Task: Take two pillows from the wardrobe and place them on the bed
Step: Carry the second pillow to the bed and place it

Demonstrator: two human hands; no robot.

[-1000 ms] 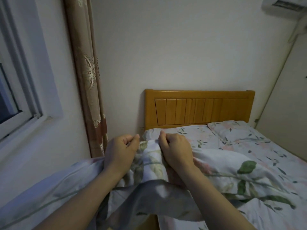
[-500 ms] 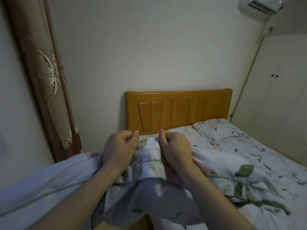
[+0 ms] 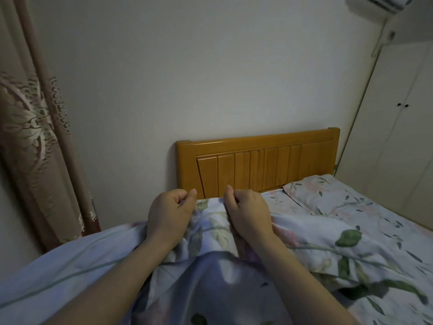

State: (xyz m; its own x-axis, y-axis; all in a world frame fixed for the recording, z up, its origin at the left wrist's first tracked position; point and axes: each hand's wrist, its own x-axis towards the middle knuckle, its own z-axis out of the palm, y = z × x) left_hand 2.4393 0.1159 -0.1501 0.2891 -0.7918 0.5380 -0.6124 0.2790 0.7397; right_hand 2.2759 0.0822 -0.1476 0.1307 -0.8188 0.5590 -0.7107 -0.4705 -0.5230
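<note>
Nearest the camera, two bare forearms reach forward over a floral pillow (image 3: 210, 228) that spreads across the lower view, its left part plain pale blue and its right part printed with large green leaves. The left hand (image 3: 169, 216) and the right hand (image 3: 248, 214) sit side by side, apart, at the pillow's far edge. Each has its fingers curled and grasps a bunch of the pillowcase fabric, thumb tips pointing up. The pillow's right part lies over the near-left part of the bed (image 3: 398, 233); whether its left part rests on anything I cannot tell.

Further right on the patterned sheet, a second pillow (image 3: 323, 195) in a paler flowered case lies flat at the head of the bed, just in front of the wooden headboard (image 3: 257, 165), which stands against the plain wall (image 3: 187, 78).

At the left edge hangs a brown patterned curtain (image 3: 35, 148). At the far right stands the white wardrobe (image 3: 398, 141), doors closed, with two small dark knobs (image 3: 402, 105) side by side. Above it, in the top right corner, part of an air conditioner (image 3: 379, 3) shows.
</note>
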